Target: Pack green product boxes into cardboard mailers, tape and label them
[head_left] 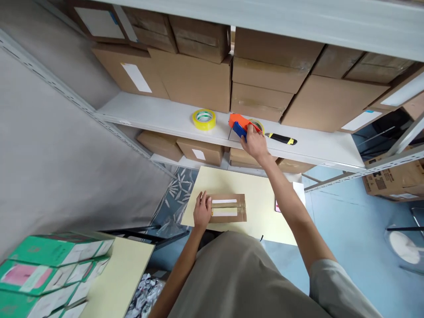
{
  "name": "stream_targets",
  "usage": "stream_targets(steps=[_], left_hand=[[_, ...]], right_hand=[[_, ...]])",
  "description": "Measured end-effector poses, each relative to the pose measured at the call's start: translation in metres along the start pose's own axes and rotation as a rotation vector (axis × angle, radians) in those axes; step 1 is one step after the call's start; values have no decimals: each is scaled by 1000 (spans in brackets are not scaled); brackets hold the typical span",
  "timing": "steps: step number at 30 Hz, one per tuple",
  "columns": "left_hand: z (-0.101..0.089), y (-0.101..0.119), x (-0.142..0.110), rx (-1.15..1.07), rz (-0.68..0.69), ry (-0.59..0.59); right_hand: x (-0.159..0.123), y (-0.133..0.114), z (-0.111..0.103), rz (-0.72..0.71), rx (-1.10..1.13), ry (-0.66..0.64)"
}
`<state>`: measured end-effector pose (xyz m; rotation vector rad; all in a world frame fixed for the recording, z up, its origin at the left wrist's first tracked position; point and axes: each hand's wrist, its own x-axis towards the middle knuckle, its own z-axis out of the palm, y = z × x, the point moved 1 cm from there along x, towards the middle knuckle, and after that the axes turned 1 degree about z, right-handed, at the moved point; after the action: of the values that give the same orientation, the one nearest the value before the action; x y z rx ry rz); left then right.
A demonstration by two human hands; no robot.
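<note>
My right hand [255,143] reaches to the shelf, its fingers closed around an orange and blue tape dispenser [239,121] that carries a roll of yellow tape. My left hand [202,211] lies on the left end of a small cardboard box [229,207], fingers resting on it with nothing gripped. Tape and white label strips run along the top of this box, which sits on a pale yellow table [261,194]. Left of the dispenser on the shelf is a loose yellow tape roll [204,119]. A black and yellow utility knife [281,138] lies to its right.
Cardboard boxes [198,79] fill the back of the grey shelf [149,112], with more on the level below. Green cartons [43,265] are stacked on another table at the lower left. A metal shelf post [66,77] rises at the left. A phone [277,206] lies near my right forearm.
</note>
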<state>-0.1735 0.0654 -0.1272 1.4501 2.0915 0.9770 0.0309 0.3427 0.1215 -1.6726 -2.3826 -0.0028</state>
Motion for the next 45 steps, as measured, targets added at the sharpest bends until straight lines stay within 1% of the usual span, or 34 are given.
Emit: stream_targets(steps=[2, 6, 8, 9, 10, 11, 12, 13, 14, 16, 18, 19, 20, 21, 22, 24, 26, 28, 30, 32, 34, 35, 36, 38, 40, 41, 43, 45], left_hand=[[0, 1, 0, 5, 3, -10], [0, 4, 3, 21, -13, -23], [0, 6, 4, 27, -6, -25], [0, 7, 5, 28, 3, -28], [0, 7, 5, 24, 12, -26], [0, 7, 4, 17, 16, -22], [0, 6, 3, 10, 7, -5], [-1, 5, 2, 7, -17, 21], [-3, 3, -1, 9, -48, 50], [-8, 2, -10, 36, -123, 87], [-12, 4, -22, 93, -197, 47], [-14, 7, -27, 126, -229, -1], [-14, 10, -31, 157, -257, -52], [-14, 14, -33, 182, -283, -97], [-14, 17, -34, 202, -305, -134], [-12, 21, -30, 246, -346, -185], [-10, 18, -22, 297, -380, -229], [-12, 10, -14, 307, -372, -266], [-19, -2, -8, 221, -322, -309], [-29, -13, -4, 82, -266, -383], [-38, -21, -1, -22, -214, -450], [-42, -22, 0, -56, -185, -462], [-44, -22, 1, -85, -152, -455], [-45, -19, 2, -129, -86, -399], [-39, -16, 2, -128, -53, -320], [-35, -16, 1, -112, -65, -285], [-22, -18, -1, -85, -134, -240], [-8, -23, -4, -88, -211, -237]], right_hand=[[0, 5, 5, -7, -17, 3], [15, 21, 14, -22, -65, -29], [16, 26, 20, -22, -72, 15], [11, 25, 26, -24, -63, 58], [-1, 23, 33, -27, -46, 102], [-20, 18, 43, -31, -18, 135], [-45, 12, 55, -32, 20, 151], [-76, 4, 69, -30, 65, 131], [-113, -5, 84, -18, 118, 83], [-190, -21, 115, 29, 243, -79], [-256, -32, 142, 131, 385, -267], [-280, -36, 154, 212, 447, -339], [-296, -38, 163, 290, 493, -382], [-305, -39, 170, 364, 527, -411], [-309, -38, 175, 425, 548, -431], [-304, -36, 180, 499, 557, -465], [-294, -32, 181, 515, 545, -510], [-289, -26, 179, 502, 541, -543], [-289, -20, 176, 476, 563, -564], [-292, -15, 172, 441, 600, -582], [-292, -10, 166, 397, 627, -583], [-290, -8, 162, 373, 631, -563], [-288, -6, 157, 350, 626, -520], [-285, 1, 148, 304, 594, -388], [-285, 9, 144, 274, 541, -265], [-287, 13, 144, 273, 520, -241], [-296, 19, 151, 306, 524, -276], [-309, 21, 164, 361, 592, -364]])
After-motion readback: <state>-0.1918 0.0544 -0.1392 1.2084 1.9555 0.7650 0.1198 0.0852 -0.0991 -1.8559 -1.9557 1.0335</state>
